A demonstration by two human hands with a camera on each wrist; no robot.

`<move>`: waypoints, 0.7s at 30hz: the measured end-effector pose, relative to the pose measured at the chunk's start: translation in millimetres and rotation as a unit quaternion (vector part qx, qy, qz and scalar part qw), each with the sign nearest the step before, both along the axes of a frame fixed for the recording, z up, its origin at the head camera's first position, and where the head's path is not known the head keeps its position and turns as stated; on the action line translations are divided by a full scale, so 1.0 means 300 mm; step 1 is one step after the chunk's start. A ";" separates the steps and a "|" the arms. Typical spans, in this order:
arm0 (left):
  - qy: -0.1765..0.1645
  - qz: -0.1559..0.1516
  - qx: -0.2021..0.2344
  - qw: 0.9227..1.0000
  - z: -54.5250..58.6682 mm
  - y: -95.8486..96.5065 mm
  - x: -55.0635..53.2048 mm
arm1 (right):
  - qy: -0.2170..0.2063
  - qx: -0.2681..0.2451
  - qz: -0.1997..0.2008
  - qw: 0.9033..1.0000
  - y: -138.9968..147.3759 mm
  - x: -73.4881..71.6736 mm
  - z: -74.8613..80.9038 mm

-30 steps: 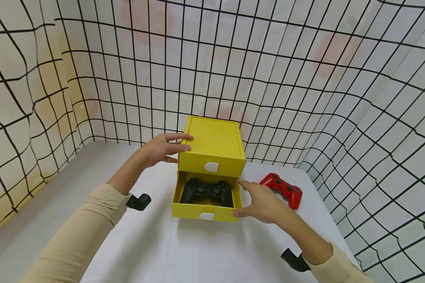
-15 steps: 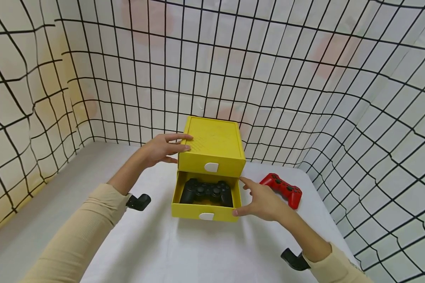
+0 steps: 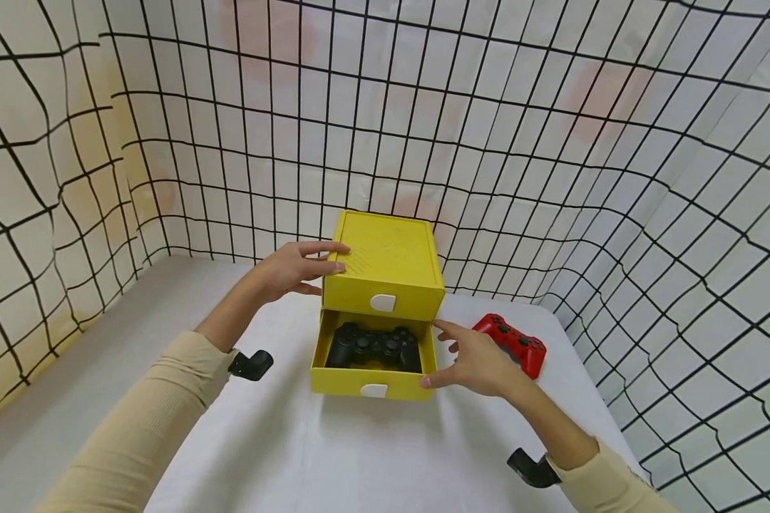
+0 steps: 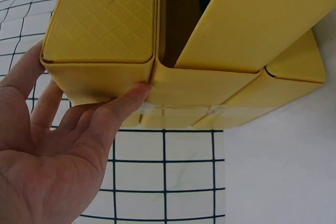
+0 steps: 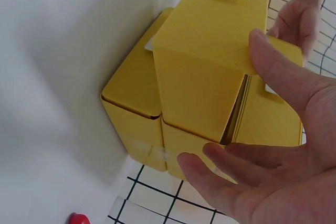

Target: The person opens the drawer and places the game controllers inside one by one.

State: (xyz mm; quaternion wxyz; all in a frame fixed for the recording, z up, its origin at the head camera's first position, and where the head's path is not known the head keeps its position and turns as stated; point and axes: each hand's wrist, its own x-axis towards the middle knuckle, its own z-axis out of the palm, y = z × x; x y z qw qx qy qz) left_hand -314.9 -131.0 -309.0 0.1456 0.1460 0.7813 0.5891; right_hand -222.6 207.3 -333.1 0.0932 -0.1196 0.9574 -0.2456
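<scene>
The left hand (image 3: 289, 271) is at the left side of the yellow cabinet (image 3: 388, 249); its grip is wide, with fingers touching the top and the side. The right hand (image 3: 478, 362), at the cabinet's right front, has also a wide grip, its thumb touching the corner of the drawer (image 3: 336, 382). This drawer stands out from the cabinet's front, and the black controller (image 3: 375, 348) lies inside. The red controller (image 3: 516, 344) lies on the surface (image 3: 359, 456), to the right of the cabinet.
</scene>
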 end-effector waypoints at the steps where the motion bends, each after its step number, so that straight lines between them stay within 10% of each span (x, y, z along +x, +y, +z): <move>1: 0.000 0.000 -0.001 1.000 0.001 0.000 0.000 | 0.001 -0.002 -0.002 1.000 -0.001 0.000 0.000; 21: -0.003 0.004 0.003 1.000 0.001 0.006 0.001 | 0.009 -0.081 -0.059 0.995 -0.008 -0.006 -0.018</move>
